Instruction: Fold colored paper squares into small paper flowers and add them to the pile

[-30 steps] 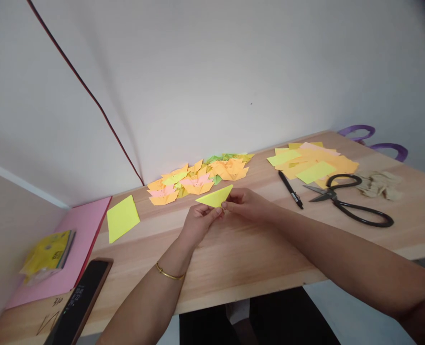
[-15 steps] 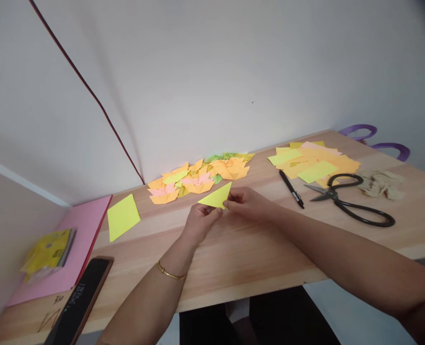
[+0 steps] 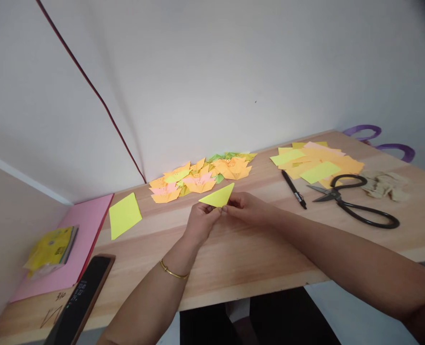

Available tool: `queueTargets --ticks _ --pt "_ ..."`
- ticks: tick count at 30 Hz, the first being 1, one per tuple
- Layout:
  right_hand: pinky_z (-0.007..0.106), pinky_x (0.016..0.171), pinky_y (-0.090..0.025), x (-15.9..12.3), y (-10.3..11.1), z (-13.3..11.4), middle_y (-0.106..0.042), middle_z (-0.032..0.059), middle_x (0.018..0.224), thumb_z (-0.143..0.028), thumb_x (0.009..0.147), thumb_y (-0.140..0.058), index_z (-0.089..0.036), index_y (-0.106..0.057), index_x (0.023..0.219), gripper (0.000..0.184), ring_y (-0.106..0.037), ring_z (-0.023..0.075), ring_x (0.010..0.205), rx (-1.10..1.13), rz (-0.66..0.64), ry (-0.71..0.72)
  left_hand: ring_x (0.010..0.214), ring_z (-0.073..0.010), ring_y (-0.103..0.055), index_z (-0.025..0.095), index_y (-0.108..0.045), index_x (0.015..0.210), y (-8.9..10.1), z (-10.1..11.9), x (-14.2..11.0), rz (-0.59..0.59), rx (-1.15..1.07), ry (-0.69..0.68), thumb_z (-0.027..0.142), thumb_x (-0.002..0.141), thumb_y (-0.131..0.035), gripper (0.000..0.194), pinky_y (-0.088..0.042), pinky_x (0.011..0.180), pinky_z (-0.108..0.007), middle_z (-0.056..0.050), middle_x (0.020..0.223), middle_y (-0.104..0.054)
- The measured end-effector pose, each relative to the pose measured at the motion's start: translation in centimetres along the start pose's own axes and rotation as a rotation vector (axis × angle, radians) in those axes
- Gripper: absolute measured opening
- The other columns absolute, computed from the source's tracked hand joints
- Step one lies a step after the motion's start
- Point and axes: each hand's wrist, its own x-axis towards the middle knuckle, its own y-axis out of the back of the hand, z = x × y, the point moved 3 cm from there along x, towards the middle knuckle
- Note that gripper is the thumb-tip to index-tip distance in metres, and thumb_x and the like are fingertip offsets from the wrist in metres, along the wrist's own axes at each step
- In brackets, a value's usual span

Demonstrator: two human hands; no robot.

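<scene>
A yellow sheet of paper folded into a triangle (image 3: 218,195) is held above the middle of the table. My left hand (image 3: 202,221) pinches its lower left part, thumb in front and fingers behind. My right hand (image 3: 246,207) has its thumb and fingers closed on the lower right part. The two thumbs nearly meet at the bottom corner. Just behind lie several folded paper animal faces (image 3: 200,182) in orange, pink, yellow and green, with small dots drawn on them. A flat yellow sheet (image 3: 125,216) lies to the left of my hands.
Right of my hands are a black pen (image 3: 294,189), black-handled scissors (image 3: 363,214), a crumpled beige cloth or glove (image 3: 386,186) and loose coloured paper (image 3: 320,160). At left lie a phone (image 3: 81,297) and a pink folder (image 3: 86,211) with a yellow packet (image 3: 52,249). A wall (image 3: 234,72) stands behind.
The view has shifted slightly. Both hands still grip the triangle, and my right hand's fingers have slid a little lower along its right edge.
</scene>
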Motion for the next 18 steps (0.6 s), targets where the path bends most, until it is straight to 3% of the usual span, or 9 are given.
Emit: queueTargets --ticks 10,18 --pt "0.027 0.065 -0.043 0.0 0.3 0.0 -0.065 0.0008 0.077 -0.025 0.074 -0.053 -0.019 -0.066 0.086 0.018 -0.057 0.0182 0.075 -0.047 0.038 -0.016 0.060 -0.0114 -0.056 0.013 -0.069 0.070 0.4 0.5 0.2 0.079 0.031 -0.006 0.015 0.060 -0.065 0.011 -0.043 0.064 -0.024 -0.001 0.067 -0.067" --pt "0.027 0.066 -0.041 -0.2 0.8 -0.3 -0.061 0.0018 0.085 -0.025 0.078 -0.048 -0.018 -0.062 0.094 0.023 -0.054 0.0160 0.075 -0.071 0.019 -0.039 0.061 -0.0098 -0.053 0.015 -0.060 0.056 3.1 1.4 0.9 0.193 0.142 -0.118 0.014 0.059 -0.062 0.004 -0.041 0.062 -0.022 0.001 0.061 -0.059"
